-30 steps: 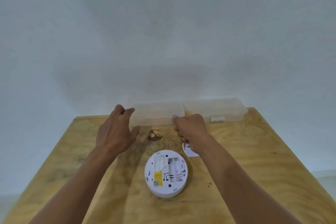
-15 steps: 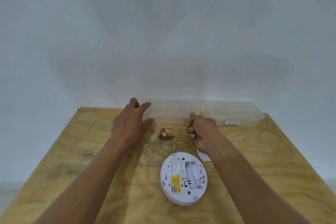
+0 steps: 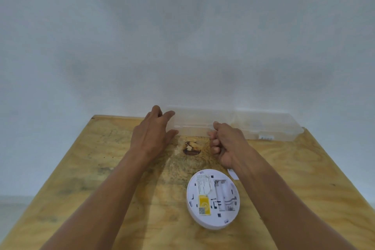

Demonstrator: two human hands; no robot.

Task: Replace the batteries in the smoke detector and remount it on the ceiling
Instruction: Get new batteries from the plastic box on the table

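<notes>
A bare makeshift workspace: rough plywood table [image 3: 101, 168] against plain white wall [image 3: 182, 36].

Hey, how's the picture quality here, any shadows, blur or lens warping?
Head view: soft, even light; faint shadows of both arms fall on the wall and plywood table; wide-angle lens splays the table edges; clear plastic box looks hazy against the wall; smoke detector label text too soft to read.

White round smoke detector [image 3: 213, 199] face-down on table, battery bay open.
</notes>
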